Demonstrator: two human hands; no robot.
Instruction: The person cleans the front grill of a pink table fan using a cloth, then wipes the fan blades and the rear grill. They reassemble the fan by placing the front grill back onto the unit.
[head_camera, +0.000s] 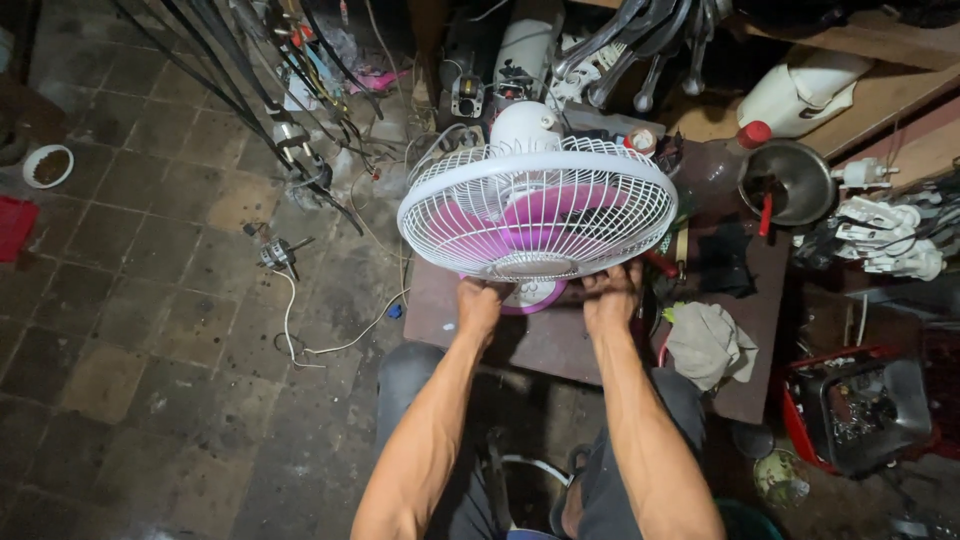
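A white plastic jug (800, 92) with a red cap lies on its side on a wooden shelf (890, 95) at upper right; any label on it is too small to tell. Below it sits a round metal bowl (790, 180) with a red-handled tool resting inside. A red-framed box (862, 405) with dark contents stands on the floor at lower right, and a small white dish (47, 165) holding something brown sits on the tiled floor (130, 330) at far left, beside a flat red item at the frame edge. The fan (537, 210) stands at the middle of the view on a dark brown bench (530, 340), its head tilted so the grille faces up and toward the camera. The grille is white wire, round, with fine radial ribs; pink-purple blades show through it, and a white motor housing (525, 125) rises behind. The near rim of the grille is level with the near half of the bench. The left hand (478, 300) is curled closed at the lower edge of the grille, near a pink-rimmed round part below the hub. The right hand (612, 290) is closed on the lower right rim of the grille, fingers bent over the wire. Both forearms reach straight forward from the bottom of the view. A crumpled grey-white rag (708, 342) lies on the bench just right of the right forearm. White fittings (885, 235) are heaped at far right, and a small motor (277, 252) with a white cord lies on the floor well left of the bench.
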